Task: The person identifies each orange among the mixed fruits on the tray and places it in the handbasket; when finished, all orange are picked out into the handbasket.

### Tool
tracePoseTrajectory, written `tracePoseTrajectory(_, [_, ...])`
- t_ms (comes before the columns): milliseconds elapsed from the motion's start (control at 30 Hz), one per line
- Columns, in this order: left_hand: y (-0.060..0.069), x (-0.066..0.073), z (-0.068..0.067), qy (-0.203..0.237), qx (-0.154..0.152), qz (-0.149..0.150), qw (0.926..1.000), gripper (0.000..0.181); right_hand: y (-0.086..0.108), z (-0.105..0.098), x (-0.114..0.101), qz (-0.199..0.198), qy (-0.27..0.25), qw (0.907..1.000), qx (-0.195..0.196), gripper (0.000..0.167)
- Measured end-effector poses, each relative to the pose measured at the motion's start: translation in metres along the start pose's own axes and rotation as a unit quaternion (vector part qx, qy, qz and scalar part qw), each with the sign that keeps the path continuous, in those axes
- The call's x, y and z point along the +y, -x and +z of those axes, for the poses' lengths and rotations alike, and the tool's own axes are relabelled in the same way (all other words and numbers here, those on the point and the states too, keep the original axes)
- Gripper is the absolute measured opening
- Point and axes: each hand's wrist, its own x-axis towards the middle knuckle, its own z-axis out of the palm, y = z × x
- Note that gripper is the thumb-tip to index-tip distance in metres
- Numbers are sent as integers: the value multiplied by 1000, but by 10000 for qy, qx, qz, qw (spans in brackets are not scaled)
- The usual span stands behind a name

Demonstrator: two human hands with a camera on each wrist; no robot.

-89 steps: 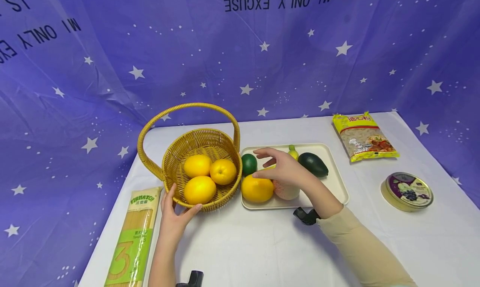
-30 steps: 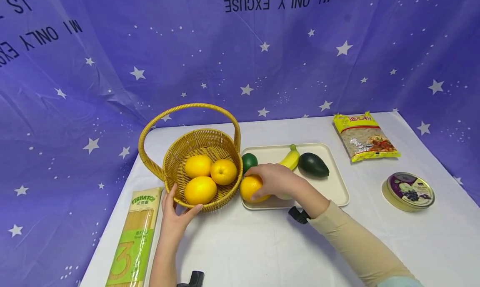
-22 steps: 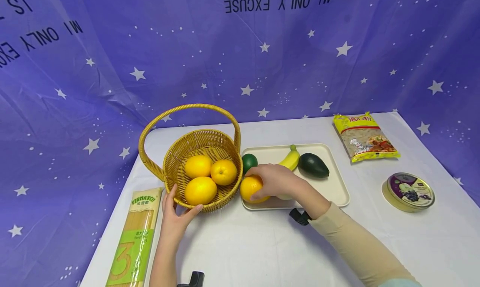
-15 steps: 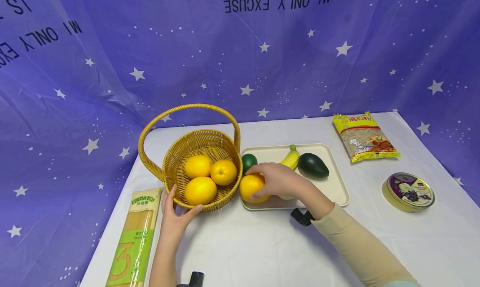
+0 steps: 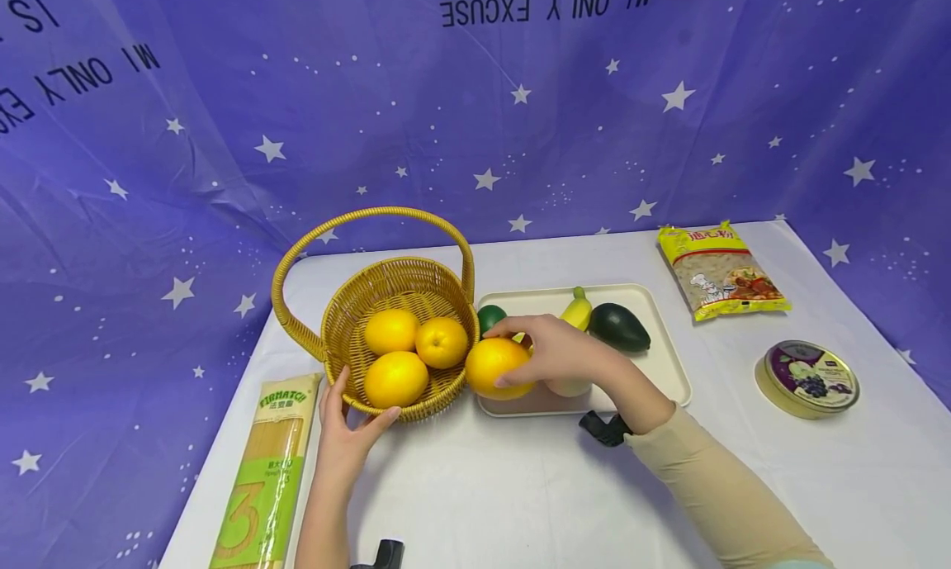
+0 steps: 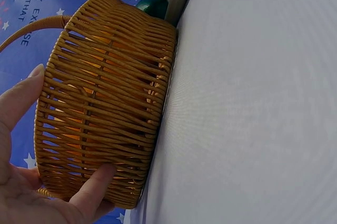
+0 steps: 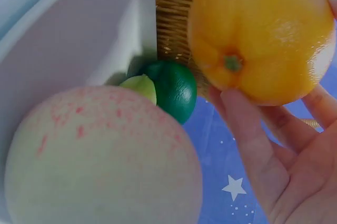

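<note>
My right hand (image 5: 559, 356) grips an orange (image 5: 496, 369), with thumb and fingers round its sides. In the right wrist view the orange's stem end faces the camera and wicker shows behind it. The orange is raised over the left edge of the cream tray (image 5: 672, 371), close to the wicker basket (image 5: 438, 408). My left hand (image 5: 349, 429) holds the basket's near left side, thumb and fingers spread against its rim and wall. Inside the basket lie three yellow-orange fruits (image 5: 396, 379). A pale peach (image 7: 105, 161), partly hidden by my right hand in the head view, sits in the tray.
A banana (image 5: 578, 311), an avocado (image 5: 620, 327) and a dark green fruit (image 5: 490, 318) lie in the tray. Left of the basket is a spaghetti pack (image 5: 267, 470). To the right are a yellow pasta bag (image 5: 721, 272) and a round tin (image 5: 806, 379). The basket's handle (image 5: 371, 212) arches upright.
My right hand reached down, closed round the orange in the tray, and has lifted it slightly leftward toward the basket. My left hand and the basket have stayed in place.
</note>
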Motion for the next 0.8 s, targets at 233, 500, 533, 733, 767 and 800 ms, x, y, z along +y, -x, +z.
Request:
tracePoseTrajectory(233, [0, 0, 0, 15, 21, 50, 10000, 103, -5, 0, -5, -198, -618, 9979, 86, 56])
tracePoseTrajectory(500, [1, 1, 1, 20, 36, 38, 10000, 103, -9, 4, -12, 55, -1226, 9922, 209, 56])
tracePoseTrajectory(533, [1, 1, 1, 31, 30, 29, 10000, 103, -10, 5, -12, 52, -1299, 9913, 224, 56])
tracePoseTrajectory(733, [-1, -1, 1, 52, 1, 5, 10000, 104, -14, 10, -15, 36, -1831, 9826, 315, 56])
tracePoseTrajectory(767, [-1, -1, 1, 48, 2, 6, 10000, 104, -15, 11, -16, 58, -1904, 9812, 322, 56])
tracePoseTrajectory(800, [-1, -1, 1, 46, 4, 6, 10000, 104, -16, 12, -17, 75, -1960, 9800, 324, 56])
